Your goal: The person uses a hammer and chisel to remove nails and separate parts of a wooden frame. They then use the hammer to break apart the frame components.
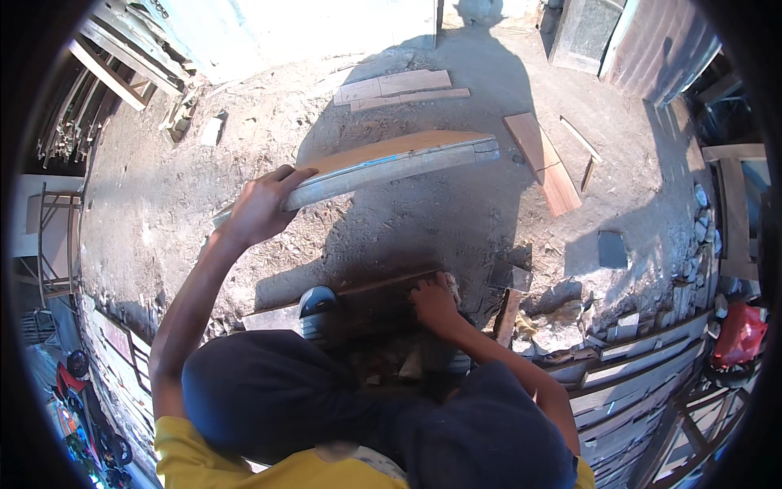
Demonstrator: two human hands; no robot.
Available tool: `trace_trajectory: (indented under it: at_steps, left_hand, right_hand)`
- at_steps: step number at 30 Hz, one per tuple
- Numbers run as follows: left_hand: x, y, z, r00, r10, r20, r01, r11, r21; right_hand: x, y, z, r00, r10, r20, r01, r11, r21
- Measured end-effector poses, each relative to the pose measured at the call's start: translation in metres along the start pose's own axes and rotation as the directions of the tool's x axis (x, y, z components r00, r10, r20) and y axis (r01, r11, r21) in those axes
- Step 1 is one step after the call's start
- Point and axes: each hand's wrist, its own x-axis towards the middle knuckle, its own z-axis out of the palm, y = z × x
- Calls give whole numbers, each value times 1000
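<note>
My left hand (265, 204) is closed around the near end of a long wooden board (399, 163). The board is raised on edge and stretches away to the right, with a brown upper face, a pale side and a blue streak. Lower down, between my knees, my right hand (436, 306) bends its fingers over the right end of a dark, shaded plank (383, 283). Something pale shows beside those fingers, and shadow hides exactly what they hold. A sandalled foot (317, 301) stands at the left part of that plank.
Two cut boards (399, 85) lie on the dirt ground ahead. To the right are a reddish board (544, 163), a thin strip (580, 138) and a dark square piece (612, 249). Stacked planks (643, 367) fill the lower right, near a red bag (740, 334). Timber (122, 61) leans at the upper left.
</note>
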Motion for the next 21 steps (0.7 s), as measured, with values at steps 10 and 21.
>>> trace_trajectory:
  at_steps: [10,21]
  left_hand:
    - [-35,19,-18,998,-41,-43,36,994,-100]
    - [-45,11,18,974,105,-199,-106,994,9]
  right_hand:
    - [-87,53,-195,965,-22,262,-197,599,776]
    - [-57,-13,-402,986,62,154,-120,910,398]
